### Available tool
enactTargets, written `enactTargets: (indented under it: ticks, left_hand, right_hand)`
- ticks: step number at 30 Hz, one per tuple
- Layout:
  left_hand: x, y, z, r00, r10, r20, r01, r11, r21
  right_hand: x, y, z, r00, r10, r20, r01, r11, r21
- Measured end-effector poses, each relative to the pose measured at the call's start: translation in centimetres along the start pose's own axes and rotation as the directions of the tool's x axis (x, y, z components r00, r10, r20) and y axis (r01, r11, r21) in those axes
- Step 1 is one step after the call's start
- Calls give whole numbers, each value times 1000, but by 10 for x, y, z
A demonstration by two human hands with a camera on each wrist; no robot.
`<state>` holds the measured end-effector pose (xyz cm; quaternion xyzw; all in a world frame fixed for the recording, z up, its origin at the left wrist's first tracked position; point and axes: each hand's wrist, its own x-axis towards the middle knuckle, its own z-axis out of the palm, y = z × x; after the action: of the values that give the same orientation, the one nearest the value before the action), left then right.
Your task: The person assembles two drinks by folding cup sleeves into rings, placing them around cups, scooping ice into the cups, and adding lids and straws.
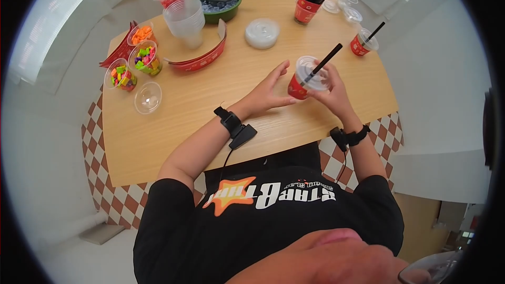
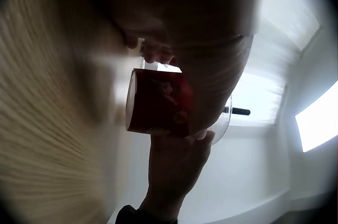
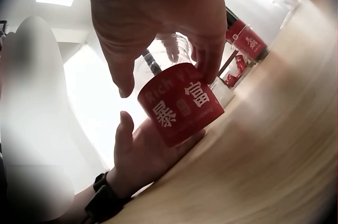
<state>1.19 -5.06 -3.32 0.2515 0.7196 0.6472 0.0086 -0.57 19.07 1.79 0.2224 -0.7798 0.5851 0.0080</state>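
Observation:
A clear cup with a red sleeve stands near the table's front, tilted in the head view, with a clear lid and a black straw. My right hand grips it around the upper part from the right, thumb and fingers on opposite sides. Beside it on the left is my left hand, fingers extended and thumb close to the cup's base; whether it touches cannot be told. Characters show on the sleeve in the right wrist view, between my right hand and left hand.
Another strawed cup stands right, near a cup of straws. Stacked lids lie mid-table. Left are stacked clear cups, red sleeves, a green bowl, cups of colourful pieces and a clear lid.

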Motion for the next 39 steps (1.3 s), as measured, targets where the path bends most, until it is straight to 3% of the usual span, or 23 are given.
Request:
enactTargets:
  ticks: [2, 3, 5, 6, 7, 9, 10, 13, 14, 15, 17, 19, 21, 22, 25, 28, 29, 31, 37, 39]
  left_hand:
    - [2, 11, -2, 997, 15, 73, 6, 959, -284]
    - [1, 10, -3, 999, 13, 53, 3, 959, -284]
    - [1, 9, -6, 999, 11, -30, -18, 970, -241]
    - [0, 9, -7, 999, 11, -45, -22, 970, -243]
    - [0, 9, -8, 998, -9, -56, -2, 980, -199]
    - [2, 9, -8, 997, -26, -75, 13, 987, -160]
    - [2, 8, -7, 996, -3, -91, -11, 987, -160]
    - [3, 8, -8, 994, 5, -113, -21, 989, -143]
    - [2, 8, -8, 993, -12, -114, -3, 992, -127]
    - [2, 10, -8, 993, -12, -120, -4, 991, -131]
    - [2, 13, -8, 988, -31, -154, 5, 986, -169]
    - [2, 11, -8, 987, -40, -153, 14, 986, -167]
    - [2, 11, -9, 986, -48, -160, 22, 986, -162]
    - [2, 11, -8, 986, -68, -149, 35, 977, -209]
    - [1, 14, -10, 985, -77, -151, 39, 970, -240]
    - [1, 14, -10, 985, -67, -161, 33, 978, -205]
    - [1, 14, -10, 984, -69, -163, 38, 982, -184]
    - [2, 13, -10, 982, -70, -173, 39, 983, -177]
    - [2, 11, -9, 980, -97, -176, 60, 978, -202]
    - [1, 12, -10, 978, -104, -181, 69, 979, -192]
  right_hand:
    - [2, -22, 26, 961, -124, 249, 135, 991, -25]
    - [8, -24, 27, 955, -127, 269, 138, 990, -22]
    - [26, -23, 21, 899, -231, 371, 321, 925, -202]
    - [35, -26, 23, 922, -257, 289, 319, 928, -191]
    - [43, -31, 23, 917, -261, 302, 327, 925, -192]
    - [57, -48, 19, 965, -193, 177, 203, 978, -40]
    - [65, -49, 16, 948, -216, 232, 197, 975, 103]
    - [90, -74, -6, 939, -303, 163, 295, 953, 72]
    - [102, -78, -10, 928, -362, 83, 346, 924, 161]
    - [104, -90, -7, 928, -361, 89, 344, 925, 159]
    - [109, -113, 5, 905, -387, 179, 397, 918, -23]
    - [104, -104, 14, 921, -234, 313, 295, 941, -165]
    - [101, -91, 20, 919, -98, 383, 169, 973, -158]
    - [105, -92, 18, 915, -100, 390, 174, 972, -159]
    - [121, -112, 0, 971, -227, 71, 230, 973, -27]
    - [152, -119, -33, 870, -451, -200, 433, 892, -126]
    - [161, -118, -41, 870, -452, -198, 434, 892, -129]
    - [180, -117, -53, 735, -622, -269, 436, 738, -515]
    - [229, -58, -66, 736, -609, -295, 369, 726, -580]
    - [240, -35, -68, 785, -517, -342, 272, 783, -560]
